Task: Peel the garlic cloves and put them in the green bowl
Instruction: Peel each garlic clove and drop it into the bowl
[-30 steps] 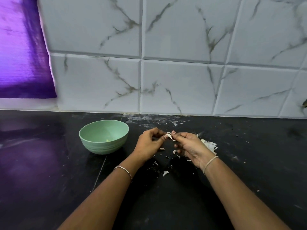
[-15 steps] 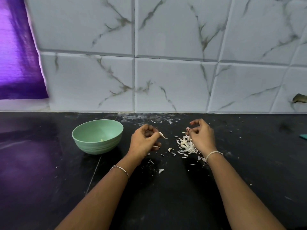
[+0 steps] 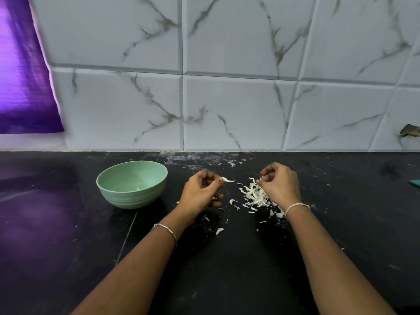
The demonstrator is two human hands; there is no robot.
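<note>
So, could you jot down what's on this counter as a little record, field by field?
Surface: black counter, tiled wall behind
Bowl: green bowl, left of both hands, a small pale bit inside
Left: left hand pinches a small white garlic piece
Right: right hand, fingers curled, over the peel pile; grip unclear

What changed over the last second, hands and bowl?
The hands parted: the right hand left the garlic clove and moved right to the peel pile, fingers curled at its top; whether they hold a peel is unclear. The left hand kept pinching the clove. The green bowl stayed put.
</note>
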